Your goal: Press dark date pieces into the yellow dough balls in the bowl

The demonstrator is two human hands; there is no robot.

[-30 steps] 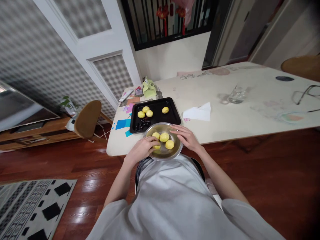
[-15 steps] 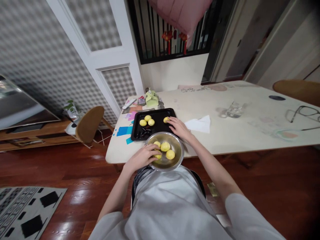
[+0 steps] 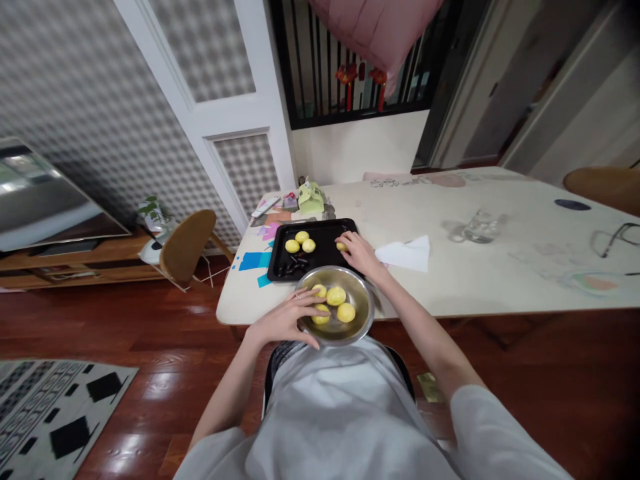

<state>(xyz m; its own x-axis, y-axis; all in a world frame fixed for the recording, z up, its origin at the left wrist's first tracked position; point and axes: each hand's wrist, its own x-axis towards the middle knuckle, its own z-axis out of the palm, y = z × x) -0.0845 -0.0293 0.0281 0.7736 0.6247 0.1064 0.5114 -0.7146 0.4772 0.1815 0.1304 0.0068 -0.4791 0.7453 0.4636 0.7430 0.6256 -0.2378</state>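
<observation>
A steel bowl (image 3: pixel 365 319) with several yellow dough balls (image 3: pixel 336 295) sits at the table's near edge. My left hand (image 3: pixel 289 319) rests on the bowl's left rim, fingers spread over it, touching one ball. Behind the bowl lies a black baking tray (image 3: pixel 320 261) with two yellow balls (image 3: pixel 301 243) at its back left and some dark pieces (image 3: pixel 293 265). My right hand (image 3: pixel 359 251) reaches over the tray's right side, fingers closed around another yellow ball (image 3: pixel 341 247).
A white napkin (image 3: pixel 406 253) lies right of the tray, a glass (image 3: pixel 479 228) farther right. Coloured papers (image 3: pixel 253 260) and a green box (image 3: pixel 311 198) occupy the table's left corner. Glasses (image 3: pixel 616 237) lie at the far right. A wooden chair (image 3: pixel 186 245) stands left of the table.
My right hand left the bowl's right rim, reached to the ball at the tray's right side and closed on it. The left hand stayed on the bowl.
</observation>
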